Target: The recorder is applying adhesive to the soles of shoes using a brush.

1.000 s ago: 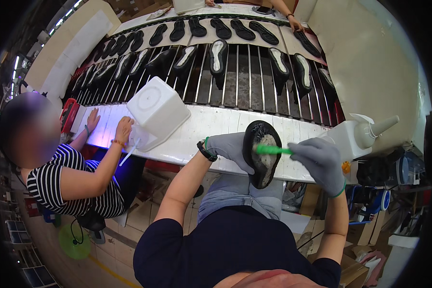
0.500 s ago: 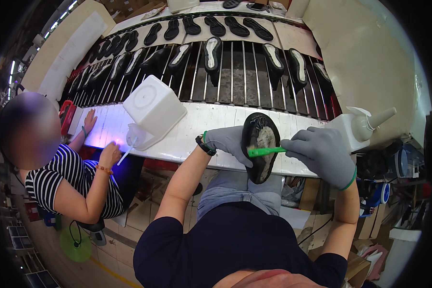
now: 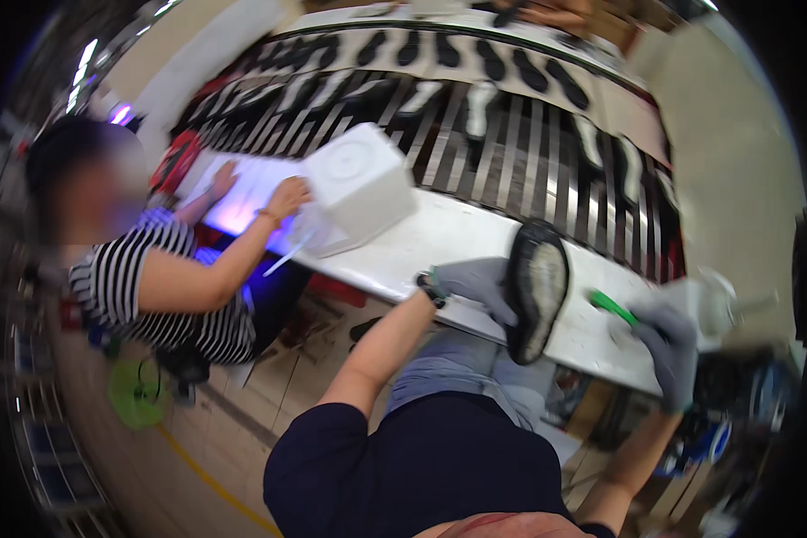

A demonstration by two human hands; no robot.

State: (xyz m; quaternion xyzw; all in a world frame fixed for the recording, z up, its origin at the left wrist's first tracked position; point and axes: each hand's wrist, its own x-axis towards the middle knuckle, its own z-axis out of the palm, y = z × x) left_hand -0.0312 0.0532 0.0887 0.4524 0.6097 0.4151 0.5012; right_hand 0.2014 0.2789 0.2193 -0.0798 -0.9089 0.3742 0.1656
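My left hand (image 3: 480, 282), in a grey glove, is closed around the side of a black shoe upper (image 3: 554, 296). Its underside faces up and shows a pale, whitish middle inside a dark rim. Over the white bench to the right, my gloved right hand (image 3: 671, 345) grips a green-handled brush (image 3: 611, 307). A gap separates the brush from the shoe upper. Motion blurs the brush's tip, so its bristles cannot be made out.
A white plastic container (image 3: 363, 184) lies tilted on the white bench (image 3: 394, 260), a co-worker's hand (image 3: 289, 195) beside it. Behind runs a roller conveyor (image 3: 538, 161) with several shoe uppers; black soles (image 3: 491, 61) line the ledge beyond. A white spouted bottle (image 3: 713, 300) stands right.
The green brush has come off the shoe upper and moved right with my right hand. The co-worker's hand has risen to the white container. The whole view has shifted and tilted.
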